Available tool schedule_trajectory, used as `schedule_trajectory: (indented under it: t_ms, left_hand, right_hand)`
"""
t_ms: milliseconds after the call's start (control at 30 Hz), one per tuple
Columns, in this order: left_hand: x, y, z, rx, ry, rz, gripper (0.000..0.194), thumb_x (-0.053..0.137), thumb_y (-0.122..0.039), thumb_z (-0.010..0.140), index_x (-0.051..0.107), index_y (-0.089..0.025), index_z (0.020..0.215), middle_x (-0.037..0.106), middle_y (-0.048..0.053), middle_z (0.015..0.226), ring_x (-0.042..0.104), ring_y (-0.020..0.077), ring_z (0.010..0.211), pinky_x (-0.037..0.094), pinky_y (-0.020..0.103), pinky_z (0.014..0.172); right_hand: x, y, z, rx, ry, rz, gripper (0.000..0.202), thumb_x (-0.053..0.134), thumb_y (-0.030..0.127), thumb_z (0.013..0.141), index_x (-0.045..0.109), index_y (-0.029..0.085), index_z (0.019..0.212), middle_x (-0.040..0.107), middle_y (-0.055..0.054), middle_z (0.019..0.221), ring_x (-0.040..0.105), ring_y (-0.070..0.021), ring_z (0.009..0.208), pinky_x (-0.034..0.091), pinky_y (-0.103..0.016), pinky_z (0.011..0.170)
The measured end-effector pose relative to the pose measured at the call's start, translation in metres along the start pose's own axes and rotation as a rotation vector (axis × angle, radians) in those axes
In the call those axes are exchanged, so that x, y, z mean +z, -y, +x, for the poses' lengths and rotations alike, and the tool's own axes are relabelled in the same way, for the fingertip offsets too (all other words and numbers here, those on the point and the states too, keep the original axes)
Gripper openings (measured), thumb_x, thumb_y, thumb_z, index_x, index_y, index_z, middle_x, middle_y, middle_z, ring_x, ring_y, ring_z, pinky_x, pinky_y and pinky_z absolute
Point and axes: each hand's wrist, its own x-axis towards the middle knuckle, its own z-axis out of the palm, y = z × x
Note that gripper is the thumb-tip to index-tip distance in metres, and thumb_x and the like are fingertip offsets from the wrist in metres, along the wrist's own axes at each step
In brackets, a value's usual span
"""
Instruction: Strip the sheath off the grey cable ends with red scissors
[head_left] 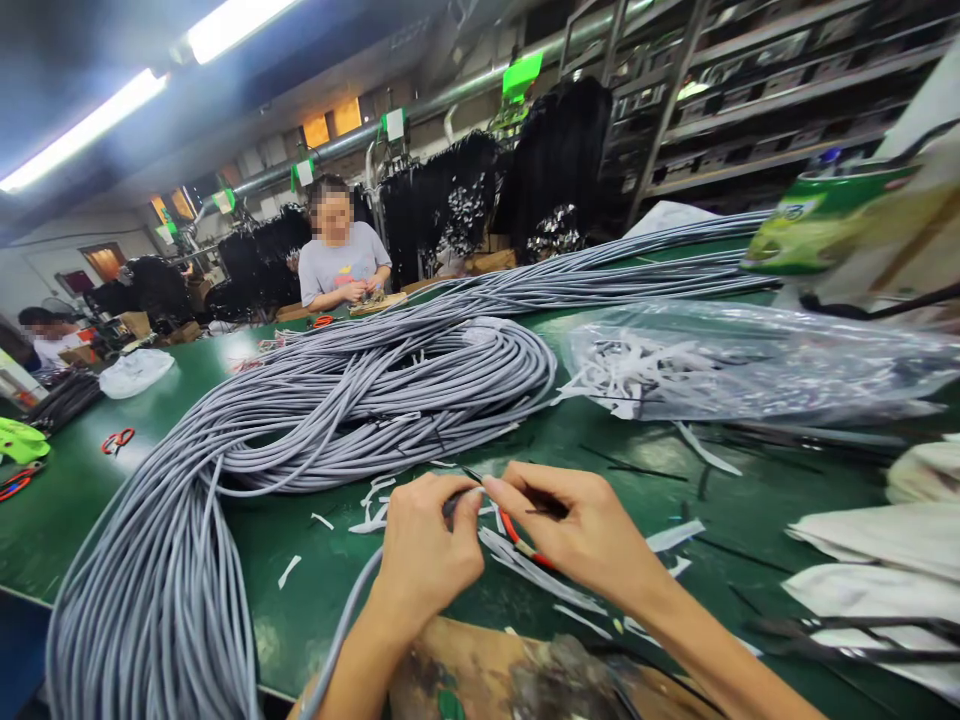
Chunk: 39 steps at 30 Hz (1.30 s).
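My left hand (431,545) is closed around a single grey cable (352,610) near its end, and the cable runs down past my left forearm. Against that end, the thumb and fingers of my right hand (574,515) are pinched together, the two hands' fingertips almost touching. A small pale tip and a thin dark piece show between them, too small to make out. Partly hidden beneath my right hand lies a red curved tool handle (521,540). White strips (540,575) are scattered on the green table (277,535) around both hands.
A large coil of grey cables (360,400) spreads across the table and hangs over its near left edge. At right lie a clear plastic bag (750,360), white gloves (885,535) and black-handled pliers (855,635). Red-handled scissors (118,440) rest at left. A co-worker (341,250) sits opposite.
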Motion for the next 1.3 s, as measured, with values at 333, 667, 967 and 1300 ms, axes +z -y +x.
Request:
schedule_trajectory:
  t_ms: [333, 667, 967, 1300]
  left_hand:
    - [-0.004, -0.001, -0.001, 0.281, 0.023, -0.182, 0.025, 0.047, -0.019, 0.083, 0.071, -0.013, 0.083, 0.062, 0.006, 0.061, 0.051, 0.0136, 0.051, 0.039, 0.024, 0.050]
    - [-0.002, 0.000, 0.003, -0.014, -0.225, -0.257, 0.023, 0.051, -0.021, 0.080, 0.072, -0.012, 0.077, 0.062, 0.004, 0.061, 0.048, 0.0121, 0.052, 0.035, 0.022, 0.049]
    - [-0.011, 0.002, 0.005, -0.061, 0.247, -0.562, 0.040, 0.049, -0.042, 0.081, 0.068, -0.009, 0.067, 0.035, -0.003, 0.048, 0.025, 0.0075, 0.046, 0.021, 0.022, 0.045]
    - [-0.005, -0.003, 0.000, 0.166, -0.031, -0.036, 0.027, 0.044, -0.021, 0.084, 0.070, -0.014, 0.081, 0.056, 0.003, 0.058, 0.044, 0.0115, 0.049, 0.030, 0.023, 0.050]
  right_hand:
    - [-0.004, 0.002, 0.006, 0.362, 0.106, 0.482, 0.055, 0.054, 0.070, 0.059, 0.038, 0.021, 0.041, 0.027, 0.007, 0.037, 0.020, -0.0054, 0.035, 0.015, -0.022, 0.035]
    - [0.016, 0.016, -0.010, 0.278, 0.359, 0.547, 0.050, 0.054, 0.059, 0.066, 0.042, 0.019, 0.038, 0.033, 0.005, 0.033, 0.026, -0.0057, 0.033, 0.018, -0.022, 0.035]
    - [-0.007, 0.007, 0.003, 0.093, 0.014, 0.365, 0.032, 0.056, 0.046, 0.071, 0.058, 0.018, 0.058, 0.056, -0.001, 0.054, 0.049, -0.0120, 0.050, 0.038, -0.023, 0.048]
    - [0.006, -0.005, 0.009, 0.232, -0.056, 0.264, 0.055, 0.039, 0.068, 0.071, 0.030, 0.022, 0.043, 0.025, 0.006, 0.043, 0.025, -0.0080, 0.042, 0.023, -0.024, 0.040]
